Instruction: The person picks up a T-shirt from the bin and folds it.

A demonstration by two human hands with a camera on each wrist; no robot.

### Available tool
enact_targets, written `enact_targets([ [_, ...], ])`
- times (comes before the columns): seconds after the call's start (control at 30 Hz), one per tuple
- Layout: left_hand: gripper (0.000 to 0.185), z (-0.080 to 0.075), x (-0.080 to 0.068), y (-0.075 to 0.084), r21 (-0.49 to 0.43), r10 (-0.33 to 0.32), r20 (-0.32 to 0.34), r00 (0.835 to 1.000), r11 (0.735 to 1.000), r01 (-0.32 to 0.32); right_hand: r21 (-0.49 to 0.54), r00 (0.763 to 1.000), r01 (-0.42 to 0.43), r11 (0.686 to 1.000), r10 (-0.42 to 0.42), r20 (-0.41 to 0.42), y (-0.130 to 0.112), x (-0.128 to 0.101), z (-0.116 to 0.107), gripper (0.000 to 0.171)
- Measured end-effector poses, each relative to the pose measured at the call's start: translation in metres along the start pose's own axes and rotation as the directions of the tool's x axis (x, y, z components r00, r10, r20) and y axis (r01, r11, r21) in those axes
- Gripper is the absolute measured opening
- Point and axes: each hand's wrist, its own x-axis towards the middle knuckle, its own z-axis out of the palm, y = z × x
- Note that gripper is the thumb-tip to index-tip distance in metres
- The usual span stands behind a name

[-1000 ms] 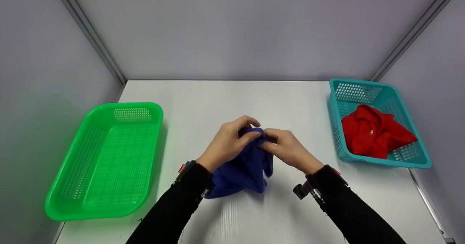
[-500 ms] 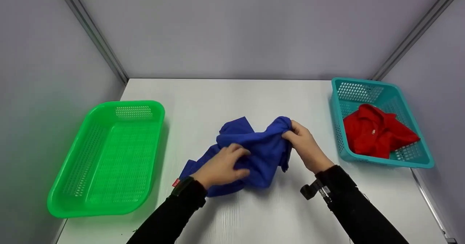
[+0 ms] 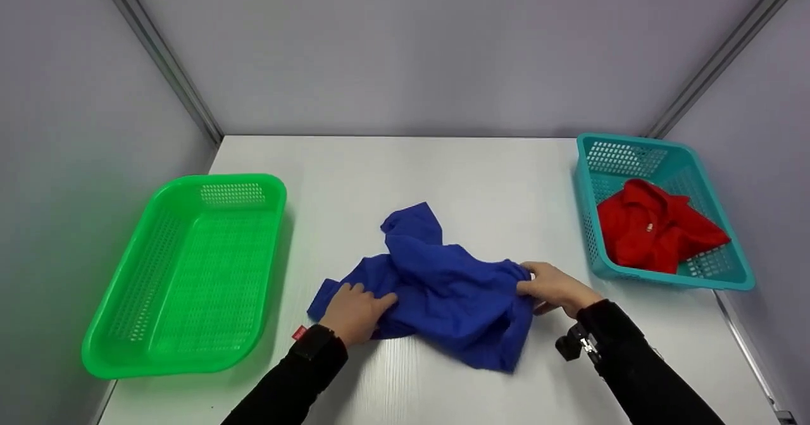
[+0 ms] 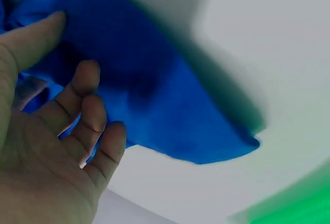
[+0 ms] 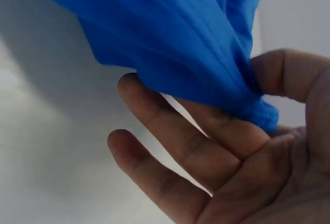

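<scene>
1. On the white table (image 3: pixel 481 178), between the two baskets, the blue garment (image 3: pixel 449 279) now lies spread wider and flatter than half a second ago.
2. Left hand (image 3: pixel 354 311) has slid down to the cloth's left edge, fingers curled on the fabric.
3. Right hand (image 3: pixel 557 289) pinches the right edge between thumb and fingers (lower than before).
4. Green basket (image 3: pixel 183 273) and teal basket (image 3: pixel 664 213), holding a red garment (image 3: pixel 658 229), are unchanged.
</scene>
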Motion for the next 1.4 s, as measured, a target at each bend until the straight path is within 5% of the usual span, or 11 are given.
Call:
enact_targets([
  [0.2, 0.020, 0.003, 0.006, -0.004, 0.029, 0.051, -0.122, 0.991, 0.998, -0.048, 0.209, 0.996, 0.080, 0.975, -0.069, -0.057, 0.002, 0.010, 0.002, 0.022],
  [0.33, 0.020, -0.001, 0.009, -0.009, -0.034, 0.065, -0.168, 0.984, 0.997, -0.071, 0.445, 0.973, 0.195, 0.874, -0.114, -0.202, -0.004, 0.011, -0.001, 0.020],
  [0.6, 0.022, -0.011, 0.014, -0.028, -0.363, -0.137, -0.285, 0.949, 0.931, 0.025, 0.870, 0.944, 0.323, 0.372, -0.196, -0.267, -0.039, -0.003, -0.010, 0.019],
  [0.73, 0.040, -0.029, 0.017, -0.033, -0.468, -0.285, -0.363, 0.887, 0.879, 0.091, 0.891, 0.898, 0.402, 0.210, -0.284, -0.338, -0.067, -0.019, -0.014, 0.021],
  [0.9, 0.013, -0.064, 0.023, -0.039, -0.580, -0.367, -0.546, 0.753, 0.814, -0.024, 0.816, 0.763, 0.575, 0.062, -0.400, -0.507, -0.098, -0.049, -0.019, 0.019],
  [1.0, 0.017, -0.087, 0.024, -0.039, -0.692, -0.429, -0.576, 0.696, 0.709, -0.135, 0.763, 0.665, 0.641, -0.085, -0.436, -0.607, -0.116, -0.070, -0.022, 0.017],
  [1.07, 0.020, -0.101, 0.024, -0.039, -0.772, -0.482, -0.543, 0.687, 0.608, -0.183, 0.730, 0.603, 0.662, -0.171, -0.457, -0.654, -0.126, -0.086, -0.023, 0.015],
  [1.17, 0.026, -0.119, 0.021, -0.038, -0.882, -0.550, -0.437, 0.711, 0.416, -0.220, 0.678, 0.541, 0.709, -0.195, -0.466, -0.700, -0.136, -0.106, -0.020, 0.013],
  [1.27, 0.027, -0.127, 0.021, -0.037, -0.943, -0.547, -0.327, 0.771, 0.242, -0.229, 0.619, 0.533, 0.779, -0.101, -0.413, -0.738, -0.140, -0.118, -0.013, 0.016],
  [1.33, 0.026, -0.124, 0.024, -0.038, -0.966, -0.539, -0.244, 0.806, 0.205, -0.156, 0.609, 0.573, 0.793, 0.011, -0.356, -0.738, -0.137, -0.118, -0.009, 0.020],
  [1.4, 0.024, -0.113, 0.027, -0.040, -0.965, -0.526, -0.173, 0.833, 0.261, -0.035, 0.632, 0.638, 0.764, 0.130, -0.300, -0.709, -0.131, -0.110, -0.005, 0.024],
])
